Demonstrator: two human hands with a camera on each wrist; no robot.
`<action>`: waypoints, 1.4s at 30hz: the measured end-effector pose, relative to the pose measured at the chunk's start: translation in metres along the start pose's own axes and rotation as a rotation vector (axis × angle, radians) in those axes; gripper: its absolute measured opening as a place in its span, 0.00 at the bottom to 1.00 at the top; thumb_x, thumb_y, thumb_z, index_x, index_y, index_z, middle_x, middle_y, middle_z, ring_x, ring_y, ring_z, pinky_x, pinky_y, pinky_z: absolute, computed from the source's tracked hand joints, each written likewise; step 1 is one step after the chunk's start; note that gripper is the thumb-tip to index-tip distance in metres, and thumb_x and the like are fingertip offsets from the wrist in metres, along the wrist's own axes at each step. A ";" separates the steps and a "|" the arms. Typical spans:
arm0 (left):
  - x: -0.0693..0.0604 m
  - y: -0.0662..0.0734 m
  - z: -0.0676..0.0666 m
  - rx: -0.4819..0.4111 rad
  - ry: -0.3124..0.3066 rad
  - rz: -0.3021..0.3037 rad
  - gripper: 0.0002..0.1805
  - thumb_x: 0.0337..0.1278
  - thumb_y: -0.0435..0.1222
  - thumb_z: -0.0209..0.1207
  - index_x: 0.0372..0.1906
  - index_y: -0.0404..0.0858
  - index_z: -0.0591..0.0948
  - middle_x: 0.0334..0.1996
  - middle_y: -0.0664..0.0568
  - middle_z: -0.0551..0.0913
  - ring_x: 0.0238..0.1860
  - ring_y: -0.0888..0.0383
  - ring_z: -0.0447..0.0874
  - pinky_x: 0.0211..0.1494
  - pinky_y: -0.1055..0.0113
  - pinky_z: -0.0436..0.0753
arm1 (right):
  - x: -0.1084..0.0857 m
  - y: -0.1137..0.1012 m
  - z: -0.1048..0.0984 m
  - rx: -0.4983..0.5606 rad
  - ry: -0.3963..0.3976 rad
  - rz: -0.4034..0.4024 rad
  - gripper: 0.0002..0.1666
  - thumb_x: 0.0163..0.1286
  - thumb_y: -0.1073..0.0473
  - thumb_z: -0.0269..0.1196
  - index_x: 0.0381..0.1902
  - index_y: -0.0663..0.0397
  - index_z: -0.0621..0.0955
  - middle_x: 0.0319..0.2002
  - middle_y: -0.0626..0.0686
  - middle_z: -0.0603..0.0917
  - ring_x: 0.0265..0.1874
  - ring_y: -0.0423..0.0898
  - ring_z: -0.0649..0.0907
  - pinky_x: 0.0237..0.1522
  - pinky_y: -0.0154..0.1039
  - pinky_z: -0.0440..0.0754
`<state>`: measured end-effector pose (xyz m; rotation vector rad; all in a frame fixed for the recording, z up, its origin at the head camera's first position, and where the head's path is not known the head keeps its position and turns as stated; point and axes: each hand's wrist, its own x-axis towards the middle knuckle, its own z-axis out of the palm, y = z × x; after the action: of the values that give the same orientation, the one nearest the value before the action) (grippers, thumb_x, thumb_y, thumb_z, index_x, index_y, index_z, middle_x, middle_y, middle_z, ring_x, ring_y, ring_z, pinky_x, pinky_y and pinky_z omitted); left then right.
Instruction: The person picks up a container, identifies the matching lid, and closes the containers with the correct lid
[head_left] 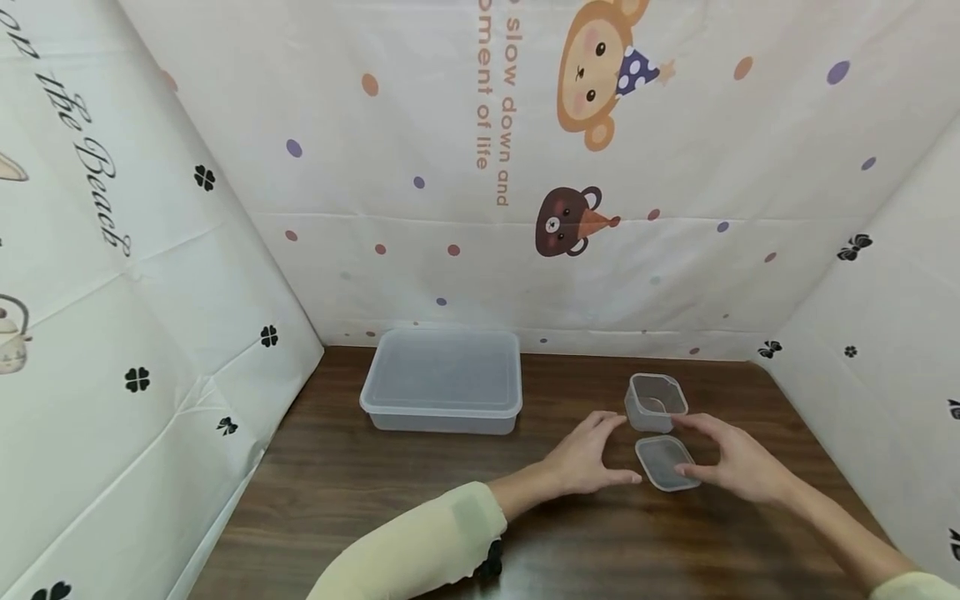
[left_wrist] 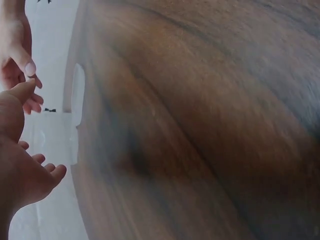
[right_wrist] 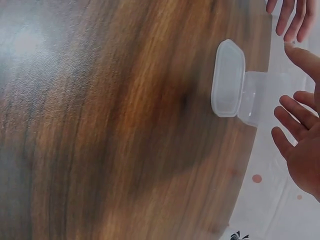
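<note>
A small clear plastic container point(head_left: 656, 403) without a cover stands upright on the right part of the table, its opening facing up. Just in front of it lies a small translucent lid point(head_left: 664, 463), flat on the wood. My left hand point(head_left: 588, 458) is to the left of both, thumb and fingers spread and holding nothing. On the other side, my right hand point(head_left: 738, 462) has its fingers extended near the container and its thumb over the lid's edge. The right wrist view shows that hand point(right_wrist: 305, 155) apart from the lid point(right_wrist: 228, 80).
A large translucent box point(head_left: 442, 421) with its lid on stands at the back left of the brown wooden table point(head_left: 337, 517). White printed cloth point(head_left: 420, 275) walls in the back and both sides. A dark object point(head_left: 491, 560) shows under the left sleeve.
</note>
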<state>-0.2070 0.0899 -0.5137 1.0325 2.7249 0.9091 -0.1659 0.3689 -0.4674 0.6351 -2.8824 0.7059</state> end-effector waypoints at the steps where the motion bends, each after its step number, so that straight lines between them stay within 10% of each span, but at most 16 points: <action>1: 0.001 0.001 0.002 0.005 0.001 0.000 0.49 0.63 0.63 0.69 0.82 0.46 0.65 0.77 0.56 0.66 0.75 0.60 0.68 0.71 0.67 0.75 | 0.000 0.002 0.001 0.002 -0.004 0.000 0.45 0.59 0.46 0.82 0.68 0.60 0.79 0.62 0.56 0.84 0.61 0.62 0.82 0.55 0.50 0.82; 12: 0.013 0.012 0.018 0.111 -0.030 0.054 0.52 0.62 0.65 0.67 0.83 0.47 0.64 0.77 0.57 0.67 0.74 0.62 0.68 0.71 0.71 0.72 | -0.002 0.020 0.014 -0.008 -0.021 -0.046 0.46 0.56 0.49 0.84 0.68 0.62 0.79 0.62 0.59 0.84 0.58 0.61 0.84 0.53 0.44 0.84; 42: 0.026 0.026 0.051 0.317 -0.081 -0.068 0.49 0.59 0.68 0.67 0.78 0.48 0.70 0.72 0.62 0.72 0.71 0.63 0.70 0.70 0.70 0.73 | -0.009 0.035 0.041 -0.052 -0.114 0.031 0.50 0.55 0.46 0.84 0.68 0.67 0.78 0.63 0.66 0.81 0.59 0.63 0.82 0.53 0.60 0.82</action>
<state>-0.1981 0.1475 -0.5383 0.9884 2.8737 0.4217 -0.1730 0.3816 -0.5202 0.6455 -3.0104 0.6154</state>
